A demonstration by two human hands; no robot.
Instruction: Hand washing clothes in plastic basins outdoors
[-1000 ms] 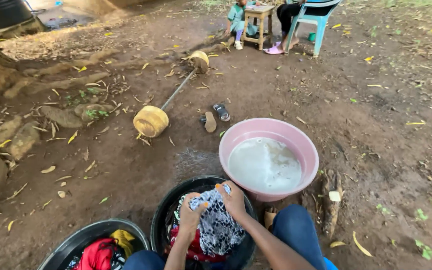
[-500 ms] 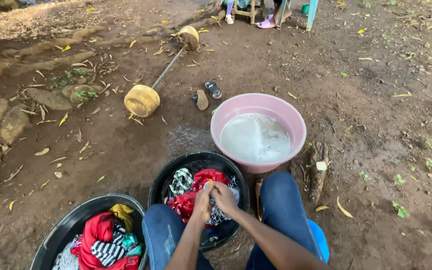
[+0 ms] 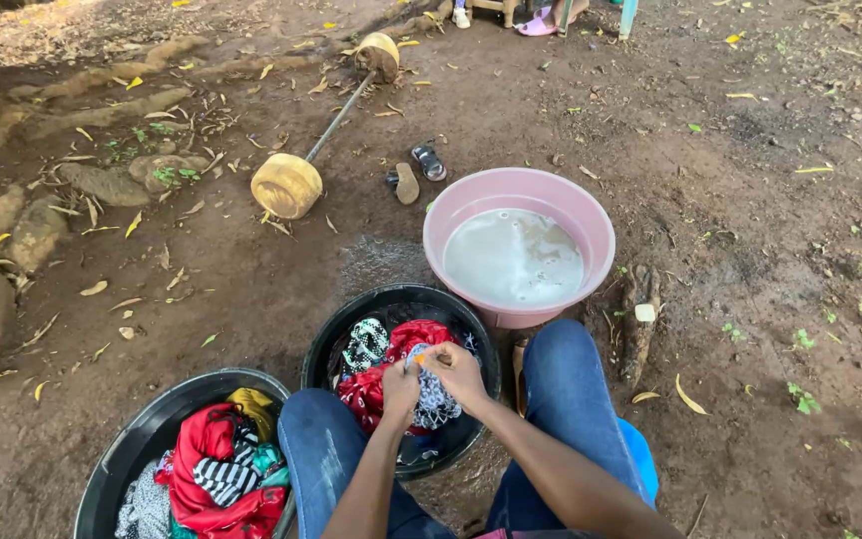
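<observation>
My left hand (image 3: 400, 391) and my right hand (image 3: 455, 371) meet over a black basin (image 3: 396, 300) between my knees. Both grip a black-and-white patterned cloth (image 3: 435, 399), bunched between them. Under it lie a red garment (image 3: 412, 337) and another black-and-white piece (image 3: 360, 345). Just beyond stands a pink basin (image 3: 517, 191) of cloudy water (image 3: 513, 258). At my left knee a second black basin (image 3: 142, 442) holds a heap of red, striped and yellow clothes (image 3: 214, 467).
Bare dirt with fallen leaves lies all around. A homemade barbell (image 3: 289, 184) with yellow ends and a pair of sandals (image 3: 416, 175) lie past the basins. A bar of soap (image 3: 644, 312) rests on a root (image 3: 639, 324) at the right. Tree roots (image 3: 102, 183) run along the left.
I lowered the patterned cloth from in front of me down into the black basin, hands closing together on it. The view tilted down, so the stool and chair slid off the top.
</observation>
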